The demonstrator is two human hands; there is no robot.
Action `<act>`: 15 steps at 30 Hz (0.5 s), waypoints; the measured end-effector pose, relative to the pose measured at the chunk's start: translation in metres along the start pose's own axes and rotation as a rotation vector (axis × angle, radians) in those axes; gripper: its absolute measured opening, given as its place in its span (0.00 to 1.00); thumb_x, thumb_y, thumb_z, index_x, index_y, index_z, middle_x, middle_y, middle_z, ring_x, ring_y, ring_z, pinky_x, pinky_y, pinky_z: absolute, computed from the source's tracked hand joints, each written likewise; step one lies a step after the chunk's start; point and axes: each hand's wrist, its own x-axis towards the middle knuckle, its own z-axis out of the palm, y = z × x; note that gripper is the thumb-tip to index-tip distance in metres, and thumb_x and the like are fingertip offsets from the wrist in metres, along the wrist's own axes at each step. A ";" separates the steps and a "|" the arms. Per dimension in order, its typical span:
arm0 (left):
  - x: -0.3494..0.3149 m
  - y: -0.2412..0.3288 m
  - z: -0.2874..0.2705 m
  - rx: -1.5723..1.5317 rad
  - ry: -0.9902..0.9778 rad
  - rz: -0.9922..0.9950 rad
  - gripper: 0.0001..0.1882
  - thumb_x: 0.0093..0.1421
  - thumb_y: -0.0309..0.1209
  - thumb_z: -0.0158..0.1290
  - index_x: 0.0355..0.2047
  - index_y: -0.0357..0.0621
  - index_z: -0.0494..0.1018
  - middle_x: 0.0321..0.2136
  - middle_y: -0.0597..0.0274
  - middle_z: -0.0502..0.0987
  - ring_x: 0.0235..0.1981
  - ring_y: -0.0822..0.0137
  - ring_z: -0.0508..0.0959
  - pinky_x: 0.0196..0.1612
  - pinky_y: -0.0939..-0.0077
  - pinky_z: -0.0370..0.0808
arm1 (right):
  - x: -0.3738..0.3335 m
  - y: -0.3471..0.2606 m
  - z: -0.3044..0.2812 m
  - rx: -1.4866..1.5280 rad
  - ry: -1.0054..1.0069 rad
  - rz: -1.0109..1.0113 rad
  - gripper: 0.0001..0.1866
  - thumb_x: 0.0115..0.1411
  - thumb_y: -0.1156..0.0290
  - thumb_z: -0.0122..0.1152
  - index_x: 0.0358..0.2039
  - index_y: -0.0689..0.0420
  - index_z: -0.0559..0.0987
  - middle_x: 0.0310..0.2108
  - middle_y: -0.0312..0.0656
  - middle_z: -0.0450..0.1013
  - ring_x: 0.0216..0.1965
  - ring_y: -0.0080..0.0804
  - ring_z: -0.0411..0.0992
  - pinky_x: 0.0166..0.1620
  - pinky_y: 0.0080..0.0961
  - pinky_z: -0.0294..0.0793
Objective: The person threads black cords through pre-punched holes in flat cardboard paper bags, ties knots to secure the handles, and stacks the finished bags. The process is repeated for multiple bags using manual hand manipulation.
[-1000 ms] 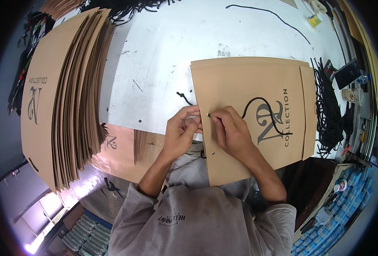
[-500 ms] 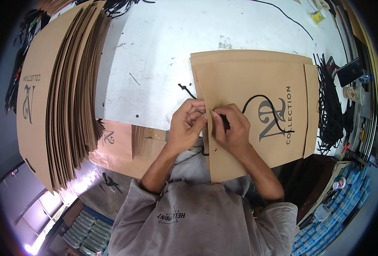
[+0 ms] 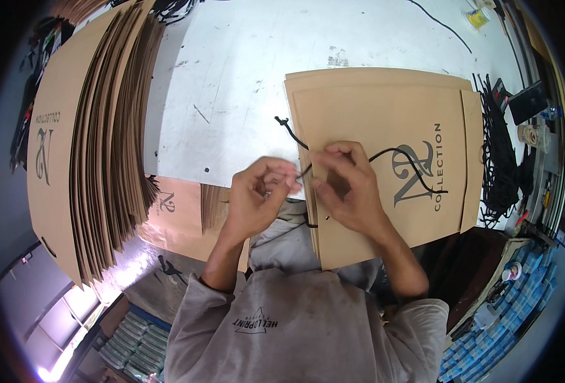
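A flat brown paper bag point(image 3: 372, 102) with dark print lies in front of me on top of another, its opening edge facing left. My left hand point(image 3: 257, 201) is just off that edge, thumb and fingertips pinched on a black cord point(image 3: 305, 171) that comes out at the bag's edge. Over the bag's edge hovers my right hand point(image 3: 356, 188), its thumb and fingers apart and somewhat blurred, with nothing visible between them. From beside it the cord curves across the bag's printed face. A knotted cord end point(image 3: 284, 122) sticks out past the edge farther up.
A tall stack of brown bags point(image 3: 113, 127) stands at the left of the white table point(image 3: 231, 83). Black cords point(image 3: 499, 153) lie bundled right of the bag, near a dark phone-like object point(image 3: 526, 102). A yellow-labelled tub point(image 3: 477, 18) stands at the far right.
My left hand has drawn back left and toward me from the bag's edge, with cord now showing at its fingertips. My right hand's fingers have spread. The bag appears slightly shifted right.
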 end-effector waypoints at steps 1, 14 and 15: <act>-0.004 0.003 0.000 -0.094 -0.066 0.025 0.11 0.69 0.19 0.56 0.50 0.30 0.74 0.38 0.54 0.82 0.38 0.70 0.84 0.41 0.78 0.83 | -0.003 -0.001 0.004 0.041 -0.017 -0.047 0.07 0.57 0.80 0.69 0.37 0.61 0.86 0.47 0.48 0.72 0.50 0.40 0.74 0.50 0.33 0.77; 0.009 -0.013 0.017 -0.123 0.042 -0.048 0.21 0.64 0.18 0.60 0.56 0.35 0.72 0.34 0.58 0.82 0.33 0.72 0.83 0.34 0.79 0.80 | -0.007 -0.005 0.040 0.202 0.236 0.023 0.10 0.61 0.84 0.64 0.43 0.61 0.86 0.33 0.46 0.76 0.30 0.34 0.77 0.34 0.27 0.77; 0.007 -0.015 0.017 -0.079 0.134 -0.037 0.19 0.63 0.17 0.60 0.54 0.35 0.74 0.35 0.57 0.82 0.33 0.72 0.84 0.35 0.79 0.80 | -0.002 0.000 0.046 0.231 0.269 0.158 0.10 0.63 0.84 0.64 0.43 0.61 0.86 0.31 0.44 0.76 0.27 0.32 0.76 0.31 0.26 0.75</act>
